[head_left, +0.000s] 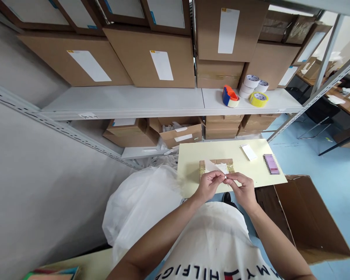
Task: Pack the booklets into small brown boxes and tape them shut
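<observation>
My left hand [209, 185] and my right hand [244, 189] meet above the near edge of the small table, fingertips pinched close together. Between them is a thin white label sheet [211, 166], its corner held at the fingertips and its far part standing up at a slant. Behind and below the hands, a small brown carton [229, 163] wrapped in shiny tape lies on the table. A white paper piece [221, 167] shows on or over its top; my fingers partly hide it.
On the pale yellow table [189, 155] lie a white pad [248, 152] and a blurred purple item [271, 164]. An open carton [312, 217] stands at right, a white plastic bag [142, 206] at left. The shelf [128, 99] holds boxes, tape rolls [258, 99] and a tape dispenser [230, 96].
</observation>
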The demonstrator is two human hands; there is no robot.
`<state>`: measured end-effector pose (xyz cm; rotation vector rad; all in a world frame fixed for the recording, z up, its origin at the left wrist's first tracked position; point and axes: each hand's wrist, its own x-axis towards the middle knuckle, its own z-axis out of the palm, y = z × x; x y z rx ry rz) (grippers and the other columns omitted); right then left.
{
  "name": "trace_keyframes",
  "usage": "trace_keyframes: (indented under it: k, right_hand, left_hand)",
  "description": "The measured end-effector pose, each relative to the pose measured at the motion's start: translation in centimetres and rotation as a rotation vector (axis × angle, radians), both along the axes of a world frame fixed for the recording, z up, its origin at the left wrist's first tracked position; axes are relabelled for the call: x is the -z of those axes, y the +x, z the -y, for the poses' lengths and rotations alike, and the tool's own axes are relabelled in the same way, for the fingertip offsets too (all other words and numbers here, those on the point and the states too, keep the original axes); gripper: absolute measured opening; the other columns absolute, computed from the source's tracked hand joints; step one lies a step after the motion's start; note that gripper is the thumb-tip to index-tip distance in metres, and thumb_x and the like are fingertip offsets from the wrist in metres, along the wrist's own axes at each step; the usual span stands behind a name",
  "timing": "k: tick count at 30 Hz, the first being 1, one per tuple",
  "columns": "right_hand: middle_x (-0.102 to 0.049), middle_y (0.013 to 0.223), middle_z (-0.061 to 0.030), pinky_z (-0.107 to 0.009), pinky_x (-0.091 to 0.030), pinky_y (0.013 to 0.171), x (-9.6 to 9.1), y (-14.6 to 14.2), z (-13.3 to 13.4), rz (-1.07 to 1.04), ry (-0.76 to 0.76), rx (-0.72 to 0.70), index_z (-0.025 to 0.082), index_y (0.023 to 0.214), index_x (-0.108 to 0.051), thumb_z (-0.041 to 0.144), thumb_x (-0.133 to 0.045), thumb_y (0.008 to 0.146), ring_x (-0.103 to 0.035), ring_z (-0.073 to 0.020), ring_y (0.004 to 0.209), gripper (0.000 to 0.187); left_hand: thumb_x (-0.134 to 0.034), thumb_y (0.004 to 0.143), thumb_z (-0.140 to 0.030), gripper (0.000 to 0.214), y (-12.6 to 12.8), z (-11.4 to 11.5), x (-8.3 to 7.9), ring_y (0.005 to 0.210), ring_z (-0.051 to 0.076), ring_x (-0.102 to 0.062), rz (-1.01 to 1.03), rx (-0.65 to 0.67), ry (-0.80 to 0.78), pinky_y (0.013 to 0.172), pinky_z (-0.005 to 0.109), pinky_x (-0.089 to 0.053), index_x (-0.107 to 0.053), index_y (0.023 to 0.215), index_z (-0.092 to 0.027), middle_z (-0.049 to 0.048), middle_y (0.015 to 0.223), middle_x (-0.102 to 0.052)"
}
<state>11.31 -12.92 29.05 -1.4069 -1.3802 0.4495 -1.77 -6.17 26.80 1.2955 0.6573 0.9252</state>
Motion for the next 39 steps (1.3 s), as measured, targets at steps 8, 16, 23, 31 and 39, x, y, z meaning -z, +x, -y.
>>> trace_keyframes:
  k: [8,16,23,31,39]
  right_hand:
    - [-0.074,0.071,-0.0017,-0.032,-0.058,0.065,0.0,0.0,0.7,0.067,0.032,-0.002,0.028,0.086,-0.076,0.037,-0.064,0.089,-0.071,-0.0187,0.068,0.015]
    - [-0.075,0.079,-0.0028,-0.033,-0.058,0.07,-0.1,-0.2,1.7,0.256,0.08,0.043,0.028,0.091,-0.073,0.03,-0.055,0.094,-0.07,-0.0193,0.075,0.018]
    - [-0.073,0.084,-0.0049,-0.034,-0.057,0.069,0.6,-0.6,2.3,0.379,0.128,0.109,0.026,0.096,-0.068,0.027,-0.047,0.096,-0.07,-0.0199,0.078,0.021]
    - [-0.073,0.079,-0.0042,-0.033,-0.058,0.066,0.5,1.0,0.9,0.23,0.069,-0.103,0.025,0.086,-0.067,0.034,-0.06,0.09,-0.07,-0.0202,0.073,0.012]
    - [-0.073,0.076,-0.0036,-0.032,-0.056,0.065,0.6,4.8,0.4,0.096,-0.105,-0.226,0.024,0.082,-0.069,0.035,-0.058,0.09,-0.069,-0.0193,0.07,0.017]
  left_hand:
    - [-0.063,0.078,-0.062,0.047,-0.2,0.6,-0.2,0.063,0.015,-0.06,0.013,0.035,0.031,0.066,0.028,-0.05,-0.062,0.064,-0.017,0.0036,0.064,-0.064]
    - [-0.056,0.086,-0.054,0.041,-0.3,1.4,-0.7,0.063,0.014,-0.059,-0.053,0.022,0.159,0.065,0.027,-0.048,-0.063,0.067,-0.018,0.0032,0.065,-0.064]
    - [-0.051,0.09,-0.046,0.038,-0.2,2.3,-0.5,0.059,0.013,-0.056,-0.129,-0.055,0.292,0.062,0.026,-0.045,-0.063,0.066,-0.02,0.0016,0.061,-0.061]
    - [-0.048,0.092,-0.043,0.035,-0.5,2.4,-0.8,0.065,0.016,-0.057,-0.181,-0.117,0.348,0.066,0.028,-0.046,-0.062,0.069,-0.021,0.0038,0.067,-0.064]
    - [-0.045,0.092,-0.033,0.023,1.8,2.2,-0.5,0.073,0.017,-0.057,-0.283,-0.025,0.417,0.073,0.029,-0.045,-0.059,0.078,-0.022,0.0052,0.075,-0.063]
